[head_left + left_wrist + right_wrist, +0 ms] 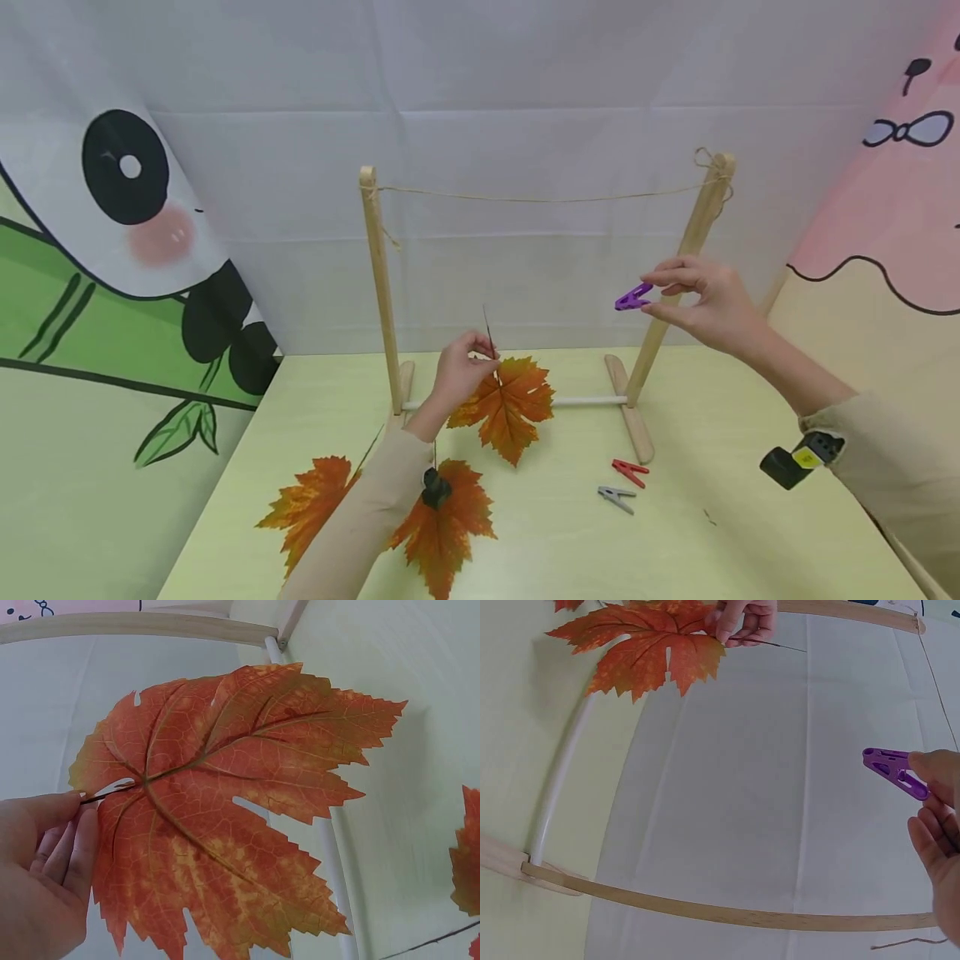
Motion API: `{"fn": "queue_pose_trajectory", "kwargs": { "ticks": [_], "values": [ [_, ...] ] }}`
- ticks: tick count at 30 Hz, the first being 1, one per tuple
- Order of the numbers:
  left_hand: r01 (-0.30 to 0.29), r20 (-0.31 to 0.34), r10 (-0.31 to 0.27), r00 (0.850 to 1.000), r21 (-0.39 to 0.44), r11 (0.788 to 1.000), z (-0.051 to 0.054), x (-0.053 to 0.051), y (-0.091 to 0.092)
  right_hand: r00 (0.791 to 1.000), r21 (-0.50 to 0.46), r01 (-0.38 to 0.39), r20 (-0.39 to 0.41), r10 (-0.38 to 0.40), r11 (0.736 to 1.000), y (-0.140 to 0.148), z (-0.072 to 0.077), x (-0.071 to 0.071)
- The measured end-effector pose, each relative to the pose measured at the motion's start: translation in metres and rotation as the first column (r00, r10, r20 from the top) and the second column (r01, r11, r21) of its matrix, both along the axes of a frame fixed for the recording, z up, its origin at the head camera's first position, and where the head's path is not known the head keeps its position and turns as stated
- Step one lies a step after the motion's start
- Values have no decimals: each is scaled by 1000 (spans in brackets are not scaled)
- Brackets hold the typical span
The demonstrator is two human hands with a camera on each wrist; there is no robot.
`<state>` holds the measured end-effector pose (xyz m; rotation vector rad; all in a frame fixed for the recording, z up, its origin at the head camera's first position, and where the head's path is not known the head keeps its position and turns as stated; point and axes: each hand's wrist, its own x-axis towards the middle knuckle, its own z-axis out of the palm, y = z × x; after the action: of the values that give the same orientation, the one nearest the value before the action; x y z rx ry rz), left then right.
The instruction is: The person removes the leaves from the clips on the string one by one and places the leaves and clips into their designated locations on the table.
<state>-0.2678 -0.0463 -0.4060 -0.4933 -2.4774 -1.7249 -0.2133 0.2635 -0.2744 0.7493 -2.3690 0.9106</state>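
An orange artificial maple leaf [513,403] hangs from my left hand [467,372], whose thumb and fingers pinch its thin dark stem. In the left wrist view the leaf [217,802] spreads out broad and veined beside the fingertips. My right hand [701,302] holds a purple clothespin [633,297] between thumb and fingers, in front of the right post. The same clothespin [895,771] shows in the right wrist view, gripped at one end. Above both hands a thin string [525,199] runs between two wooden posts, touched by neither hand.
Two more orange leaves lie on the table, one leaf [315,500] at the left and another leaf [450,521] partly behind the left forearm. A red clothespin [630,472] and a grey clothespin [617,497] lie right of centre. A white rod [588,402] joins the wooden posts low down.
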Motion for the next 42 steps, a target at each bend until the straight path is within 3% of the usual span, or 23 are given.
{"fn": "queue_pose_trajectory", "kwargs": {
  "ticks": [11, 20, 22, 29, 32, 38, 42],
  "values": [
    [57, 124, -63, 990, 52, 997, -4, 4, -20, 998, -5, 4, 67, -3, 1000, 1, -28, 8],
    [63, 144, -65, 987, 17, 998, 10, 30, -27, 999, -30, 12, 37, -11, 999, -1, -59, 8],
    [66, 167, -71, 983, 35, 997, 3, 31, -29, 999, -40, 8, 43, -6, 999, -1, -67, 9],
    [60, 262, -77, 962, 73, 996, -45, 25, -35, 990, -85, 17, 144, -4, 996, -4, -93, 15],
    [57, 282, -74, 956, 67, 996, -59, 26, -35, 983, -102, 24, 183, -5, 994, -6, -102, 18],
    [62, 335, -95, 937, 107, 992, -75, 31, -36, 973, -143, 20, 228, 14, 989, -7, -123, 22],
    [71, 359, -113, 926, 128, 989, -71, 41, -36, 965, -156, 31, 261, 11, 987, -8, -136, 24]
  ]
}}
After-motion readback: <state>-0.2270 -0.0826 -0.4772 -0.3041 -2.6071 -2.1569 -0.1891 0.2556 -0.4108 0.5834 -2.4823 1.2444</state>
